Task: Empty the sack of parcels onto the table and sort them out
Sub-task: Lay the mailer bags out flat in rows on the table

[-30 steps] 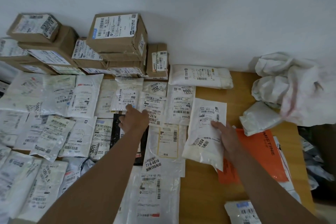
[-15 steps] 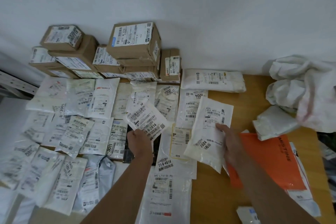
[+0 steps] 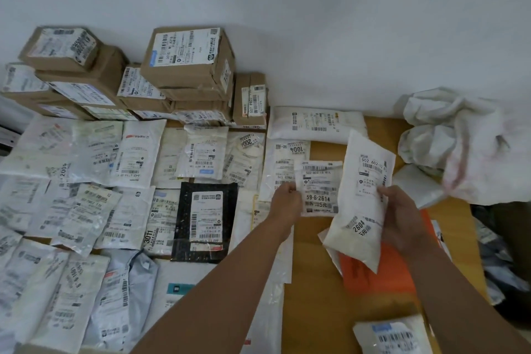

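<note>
My left hand (image 3: 286, 201) has lifted a small flat mailer (image 3: 320, 187) off the laid-out rows and carried it right, so it now hangs just beside the long white pouch (image 3: 362, 198) that my right hand (image 3: 402, 218) holds up. Thumb and fingers of the left pinch the mailer's left edge; the right hand's fingers curl round the pouch's right side. Both labels begin 502-602, so I judge I am matching them to go in one group.

The pouch is soft, matte plastic, plump at its lower end and slightly tilted. The mailer is thin, glossy, nearly all label. Left of the pouch lie overlapping crinkled poly bags, one black mailer (image 3: 205, 221) among them; beyond those, taped cardboard boxes (image 3: 186, 66) stack against the wall. Right of the pouch slumps the crumpled white sack (image 3: 465, 146); below it, an orange envelope (image 3: 376, 273) on the bare wooden table (image 3: 316, 310).
</note>
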Demonstrator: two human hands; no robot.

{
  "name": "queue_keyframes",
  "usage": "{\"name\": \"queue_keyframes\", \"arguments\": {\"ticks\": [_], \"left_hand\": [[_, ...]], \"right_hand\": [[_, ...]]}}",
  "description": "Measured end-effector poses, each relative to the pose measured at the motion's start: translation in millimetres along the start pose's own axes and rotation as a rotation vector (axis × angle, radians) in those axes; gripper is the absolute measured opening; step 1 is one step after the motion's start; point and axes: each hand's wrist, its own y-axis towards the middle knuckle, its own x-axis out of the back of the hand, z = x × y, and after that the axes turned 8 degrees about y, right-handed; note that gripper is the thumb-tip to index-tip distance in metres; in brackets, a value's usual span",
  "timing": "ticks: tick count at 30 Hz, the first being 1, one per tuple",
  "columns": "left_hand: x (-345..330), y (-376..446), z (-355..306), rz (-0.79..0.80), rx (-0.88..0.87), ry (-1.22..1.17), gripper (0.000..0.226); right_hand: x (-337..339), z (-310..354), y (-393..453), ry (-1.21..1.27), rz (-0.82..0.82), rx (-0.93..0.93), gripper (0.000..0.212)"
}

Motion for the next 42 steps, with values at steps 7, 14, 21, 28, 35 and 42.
{"name": "queue_keyframes", "arguments": {"ticks": [7, 14, 21, 28, 35, 42], "left_hand": [[-34.3, 27.3, -26.2, 0.005, -0.135, 0.236, 0.042], [-34.2, 33.6, -19.0, -0.195, -0.288, 0.459, 0.039], [-34.4, 36.1, -0.4, -0.217, -0.344, 0.441, 0.02], [-42.2, 37.6, 0.1, -0.208, -0.653, 0.986, 0.037], [-58.6, 64.1, -15.0, 0.075, -0.741, 1.577, 0.066], [-73.3, 59.3, -8.0, -0.022, -0.647, 1.622, 0.071]], "right_hand": [[-2.9, 15.6, 22.4, -0.186, -0.165, 0.093, 0.037], [-13.5, 9.0, 56.4, -0.274, -0.228, 0.165, 0.031], [-9.5, -0.4, 52.6, -0.158, -0.337, 0.244, 0.03], [10.8, 10.7, 20.0, -0.258, -0.448, 0.246, 0.025], [18.9, 31.6, 12.6, -0.664, -0.495, 0.304, 0.017], [28.7, 32.8, 15.7, -0.927, -0.486, 0.266, 0.025]]}}
